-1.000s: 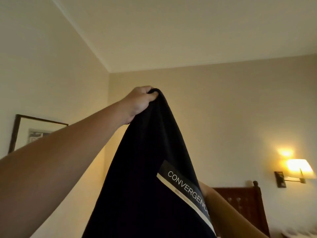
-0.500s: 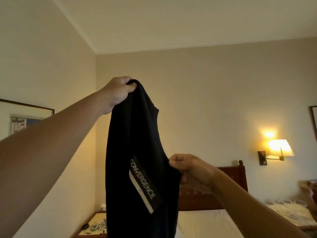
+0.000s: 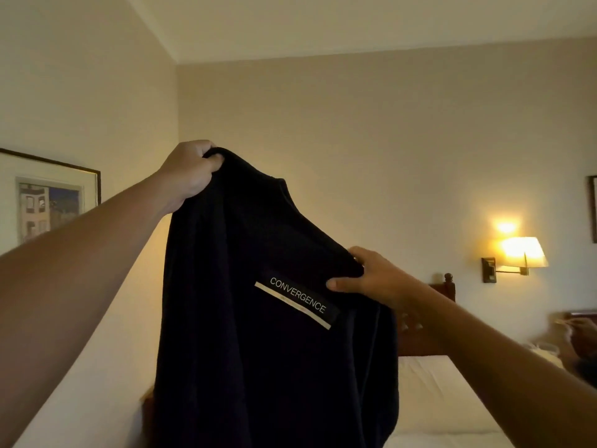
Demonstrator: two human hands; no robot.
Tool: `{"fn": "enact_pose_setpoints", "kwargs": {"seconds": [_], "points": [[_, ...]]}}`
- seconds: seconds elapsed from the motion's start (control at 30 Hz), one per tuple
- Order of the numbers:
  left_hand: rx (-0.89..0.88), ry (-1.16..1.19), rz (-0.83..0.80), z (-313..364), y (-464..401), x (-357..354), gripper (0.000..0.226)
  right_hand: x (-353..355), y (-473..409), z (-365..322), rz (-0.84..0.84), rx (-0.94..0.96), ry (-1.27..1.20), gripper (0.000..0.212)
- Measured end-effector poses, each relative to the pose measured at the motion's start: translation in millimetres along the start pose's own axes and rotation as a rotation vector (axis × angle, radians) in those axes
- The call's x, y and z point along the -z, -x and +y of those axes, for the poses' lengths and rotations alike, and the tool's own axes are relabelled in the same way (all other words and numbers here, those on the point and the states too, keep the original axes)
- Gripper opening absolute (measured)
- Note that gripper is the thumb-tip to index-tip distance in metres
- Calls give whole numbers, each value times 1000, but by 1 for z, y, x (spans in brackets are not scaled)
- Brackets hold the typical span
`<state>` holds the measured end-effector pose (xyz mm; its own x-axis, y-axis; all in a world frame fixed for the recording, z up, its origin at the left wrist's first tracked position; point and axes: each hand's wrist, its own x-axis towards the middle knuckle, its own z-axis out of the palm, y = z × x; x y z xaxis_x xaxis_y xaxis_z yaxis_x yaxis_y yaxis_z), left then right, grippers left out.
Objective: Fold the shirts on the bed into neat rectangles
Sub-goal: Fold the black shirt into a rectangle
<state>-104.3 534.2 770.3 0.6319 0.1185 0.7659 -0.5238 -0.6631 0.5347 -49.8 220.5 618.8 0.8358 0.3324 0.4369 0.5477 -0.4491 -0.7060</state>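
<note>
Holding a dark shirt [image 3: 265, 318] up in the air, above and in front of the bed [image 3: 429, 392], with the hem dropping out of view at the bottom. Pinching one top corner in the left hand [image 3: 189, 173], fingers curled tight round a bunch of cloth, raised high. Gripping the other top edge in the right hand [image 3: 368, 276], thumb lying across the front of the fabric and fingers wrapped behind, held clearly lower than the left. Hanging therefore on a slant: the top edge running down from upper left to lower right, the long axis of the garment falling roughly straight down from both grips. Showing a white "CONVERGENCE" label [image 3: 297, 300] tilted just beside the right thumb, which suggests the shirt is not yet squared up. Sitting nearer the printed area with the right hand, farther up at the shoulder with the left. Judging the next move as levelling the two grips and lowering the cloth flat onto the mattress below; risking a crooked lay if the slant remains. Glowing on the far wall, a wall lamp [image 3: 517, 253], beside the wooden headboard [image 3: 436, 302]
</note>
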Motion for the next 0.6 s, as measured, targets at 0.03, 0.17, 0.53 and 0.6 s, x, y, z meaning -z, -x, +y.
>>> {"fn": "enact_pose_setpoints", "kwargs": {"seconds": [0.03,0.17,0.53,0.6], "points": [[13,-12,-21,-7,6,-4,18,0,3,11,-78,-67,134,41],[92,-30,-95,-36,33,-23,19,-5,21,70,-174,-262,459,22],[283,-539,-323,-118,67,-15,13,-19,49,76,240,-188,217,7],[302,-900,-361,-111,75,-21,11,-27,43,46,267,-34,329,9]]}}
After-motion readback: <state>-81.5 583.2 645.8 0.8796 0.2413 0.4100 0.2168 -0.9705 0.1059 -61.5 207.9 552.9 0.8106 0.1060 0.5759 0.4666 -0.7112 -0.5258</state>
